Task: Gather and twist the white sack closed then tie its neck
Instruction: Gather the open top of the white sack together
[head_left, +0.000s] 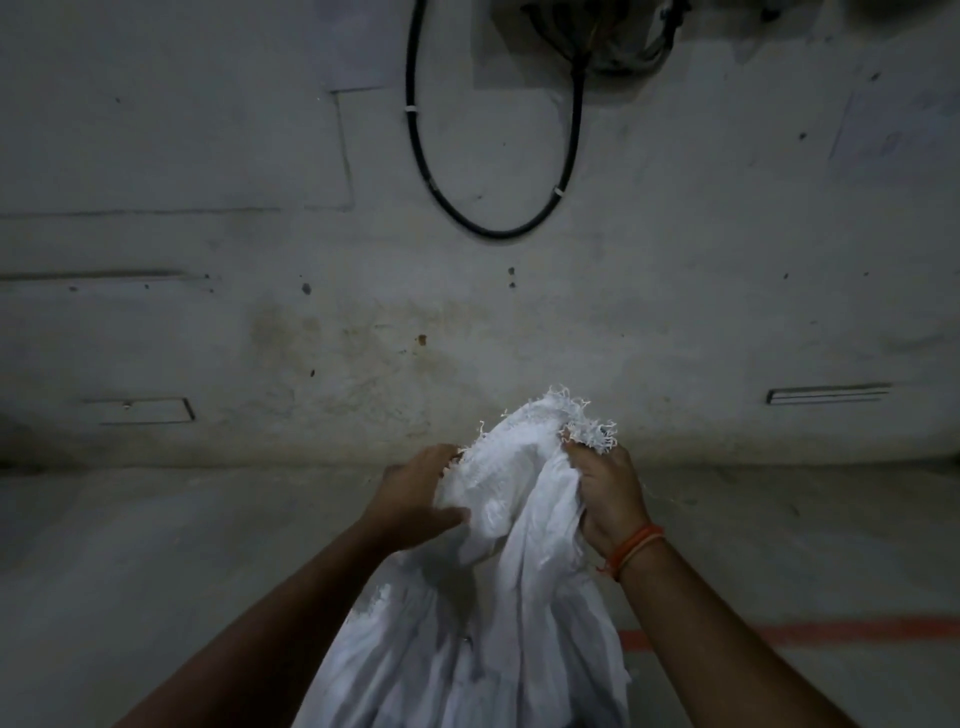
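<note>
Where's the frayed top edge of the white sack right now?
In the head view it sits low and right of centre, bunched between both hands: the left hand grips one side, the right hand the other, before the grey wall.

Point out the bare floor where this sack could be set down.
Bare concrete floor lies left of the left hand, up to the wall. A second patch lies right of the right hand, between the wall and the red floor line. The middle is crowded: the white sack and both forearms fill it.
</note>
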